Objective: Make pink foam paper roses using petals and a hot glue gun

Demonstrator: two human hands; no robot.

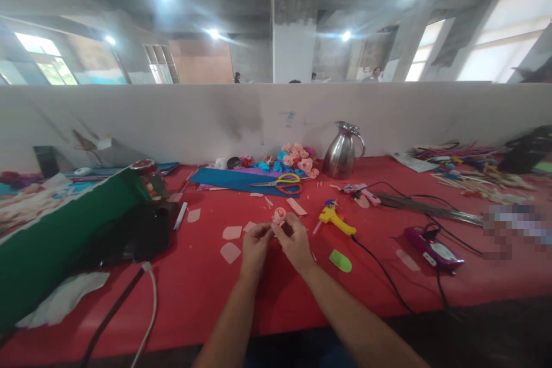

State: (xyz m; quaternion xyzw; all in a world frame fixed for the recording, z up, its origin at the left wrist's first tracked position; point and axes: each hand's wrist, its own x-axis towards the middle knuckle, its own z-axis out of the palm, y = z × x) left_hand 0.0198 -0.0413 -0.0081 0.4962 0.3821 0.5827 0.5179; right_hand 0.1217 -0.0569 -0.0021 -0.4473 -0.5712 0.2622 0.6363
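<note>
A small pink paper rose (pixel 279 216) stands upright between my hands above the red table (pixel 181 299). My right hand (pixel 295 240) pinches it near its base. Close against it, the fingertips of my left hand (pixel 257 246) are pressed together at the rose's lower left side. Which petal each finger touches is too small to tell. Loose pink paper petals (pixel 230 252) lie left of my left hand, and a pink paper strip (pixel 296 206) lies just beyond the rose. To the right of my right hand rests a yellow glue gun (pixel 337 222).
Scissors (pixel 280 184) lie on blue paper (pixel 224 179) behind my hands, near finished paper roses (pixel 302 158) and a metal jug (pixel 344 150). A green partition (pixel 73 236) and a phone (pixel 157 230) are leftward. Rightward are a green piece (pixel 340 261), a purple power strip (pixel 434 249) and cords.
</note>
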